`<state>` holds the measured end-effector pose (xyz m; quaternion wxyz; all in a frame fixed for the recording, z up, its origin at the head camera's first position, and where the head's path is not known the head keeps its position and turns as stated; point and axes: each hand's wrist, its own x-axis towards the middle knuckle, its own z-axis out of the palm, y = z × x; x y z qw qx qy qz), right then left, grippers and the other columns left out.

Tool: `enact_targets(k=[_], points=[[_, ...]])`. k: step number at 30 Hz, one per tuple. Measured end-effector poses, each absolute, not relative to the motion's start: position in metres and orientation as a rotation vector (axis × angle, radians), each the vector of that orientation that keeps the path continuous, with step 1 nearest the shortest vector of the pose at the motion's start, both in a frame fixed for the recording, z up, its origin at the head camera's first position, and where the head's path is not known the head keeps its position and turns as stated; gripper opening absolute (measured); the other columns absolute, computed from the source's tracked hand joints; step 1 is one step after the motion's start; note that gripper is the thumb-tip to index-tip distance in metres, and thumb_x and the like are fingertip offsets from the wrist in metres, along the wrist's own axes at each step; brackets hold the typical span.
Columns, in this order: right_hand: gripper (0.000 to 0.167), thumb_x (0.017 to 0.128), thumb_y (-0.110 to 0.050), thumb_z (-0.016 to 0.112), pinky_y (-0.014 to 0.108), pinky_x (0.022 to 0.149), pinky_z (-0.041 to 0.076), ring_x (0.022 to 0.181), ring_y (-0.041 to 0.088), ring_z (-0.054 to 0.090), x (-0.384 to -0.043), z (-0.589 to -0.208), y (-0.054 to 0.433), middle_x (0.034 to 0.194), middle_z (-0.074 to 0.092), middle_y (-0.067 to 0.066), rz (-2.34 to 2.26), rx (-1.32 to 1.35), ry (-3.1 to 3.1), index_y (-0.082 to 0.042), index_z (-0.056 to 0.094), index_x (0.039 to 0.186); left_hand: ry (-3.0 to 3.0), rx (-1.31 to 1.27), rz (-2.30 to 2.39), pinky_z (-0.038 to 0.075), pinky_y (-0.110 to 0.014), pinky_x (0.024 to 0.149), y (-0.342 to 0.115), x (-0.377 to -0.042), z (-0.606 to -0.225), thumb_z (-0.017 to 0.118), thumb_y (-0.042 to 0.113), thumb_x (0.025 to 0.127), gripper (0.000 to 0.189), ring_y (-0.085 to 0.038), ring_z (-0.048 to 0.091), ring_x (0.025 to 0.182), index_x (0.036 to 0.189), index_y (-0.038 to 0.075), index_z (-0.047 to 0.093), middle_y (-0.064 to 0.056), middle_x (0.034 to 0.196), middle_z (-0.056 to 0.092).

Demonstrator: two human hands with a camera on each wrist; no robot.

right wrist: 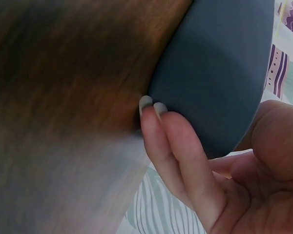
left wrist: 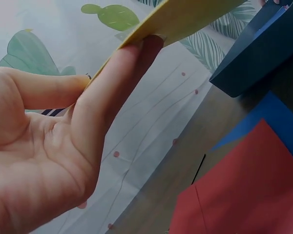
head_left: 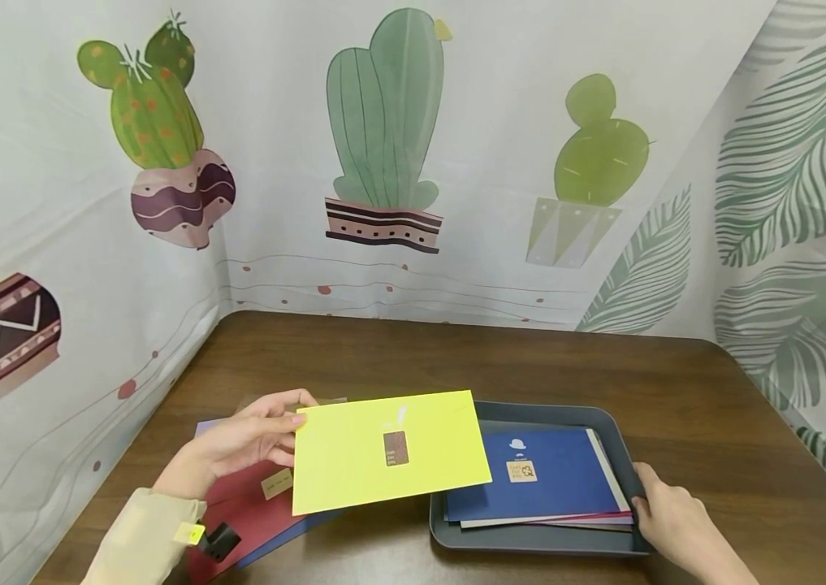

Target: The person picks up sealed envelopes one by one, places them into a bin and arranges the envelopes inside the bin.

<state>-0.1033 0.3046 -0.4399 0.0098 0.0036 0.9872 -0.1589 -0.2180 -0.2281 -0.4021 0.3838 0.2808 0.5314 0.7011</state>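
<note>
My left hand pinches the left edge of a bright yellow envelope, raised and tilted above the table. In the left wrist view the thumb lies on one face of the envelope and fingers on the other. A small brown label and a white mark show on its front. At the right, my right hand grips the right side of a dark grey tray. Two fingers press the tray's outer wall in the right wrist view. A blue envelope tops a stack in the tray.
Below the left forearm lie a red envelope with a tan label and a blue envelope partly under it. A lavender corner shows behind. The brown wooden table meets a cactus-print cloth at the back.
</note>
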Motion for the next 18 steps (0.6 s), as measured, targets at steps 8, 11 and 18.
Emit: enact_targets(k=[8,11,18], points=[[0.040,0.086,-0.003,0.060,0.052,0.059,0.049,0.075,0.038,0.067,-0.104,-0.440,0.305,0.088,0.068,0.028,-0.497,0.002,3.082,0.009,0.047,0.122,1.303,0.724,1.794,0.056,-0.041,0.086,-0.220,-0.219,-0.403,0.027,-0.004,0.102,0.023,-0.025,0.070,0.101,0.119,0.002,0.042,-0.009,0.112,0.070],[0.040,0.086,-0.004,0.059,0.051,0.059,0.049,0.075,0.038,0.067,-0.104,-0.439,0.304,0.088,0.068,0.027,-0.505,0.007,3.081,0.009,0.047,0.123,1.288,0.740,1.797,0.055,-0.042,0.087,-0.218,-0.221,-0.403,0.027,-0.005,0.102,0.025,-0.025,0.069,0.103,0.120,0.002,0.043,-0.010,0.114,0.069],[0.040,0.087,-0.004,0.059,0.051,0.059,0.049,0.075,0.037,0.067,-0.104,-0.439,0.304,0.088,0.068,0.027,-0.501,0.015,3.075,0.008,0.046,0.123,1.278,0.748,1.800,0.055,-0.040,0.087,-0.211,-0.223,-0.406,0.028,-0.005,0.102,0.025,-0.025,0.069,0.103,0.121,0.002,0.043,-0.011,0.115,0.069]])
